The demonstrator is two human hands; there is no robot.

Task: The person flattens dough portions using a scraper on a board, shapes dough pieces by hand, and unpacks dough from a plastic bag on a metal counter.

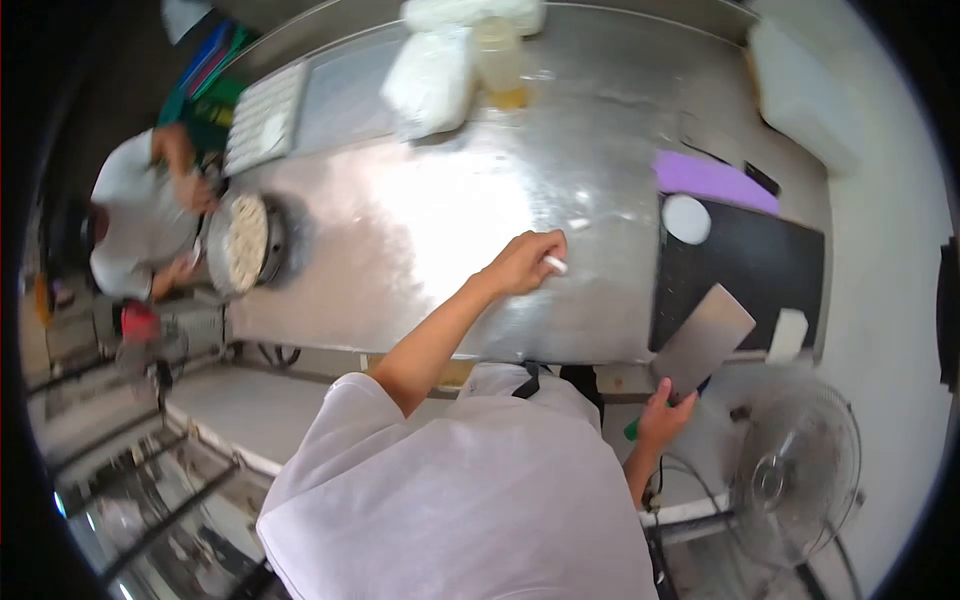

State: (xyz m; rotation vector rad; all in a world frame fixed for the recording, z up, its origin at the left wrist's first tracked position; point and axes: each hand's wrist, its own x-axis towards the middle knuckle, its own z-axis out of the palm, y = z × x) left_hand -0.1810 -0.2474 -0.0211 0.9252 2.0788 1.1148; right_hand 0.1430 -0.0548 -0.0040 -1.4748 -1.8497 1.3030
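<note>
Worktable of shiny silver metal point(610, 320) spans the scene. On its right lies a black rectangular cutting board point(760, 260). Over the board's near edge slants a broad, rectangular grey metal cleaver point(705, 335), grasped in the right hand point(664, 415). The left hand point(522, 264), fingers curled, clasps a small white piece point(556, 265) over the worktable.

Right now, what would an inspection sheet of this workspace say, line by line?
Surface: shiny metal table
Job's things: cleaver, white piece; loose piece on the table
Clutter: bag, container, purple sheet, black board bearing a white disc
Hands: left hand holds the white piece; right hand grips the cleaver
Cables: thin cord near the purple sheet; cable by the fan
Surroundings: fan and wall at right, another person at left
</note>
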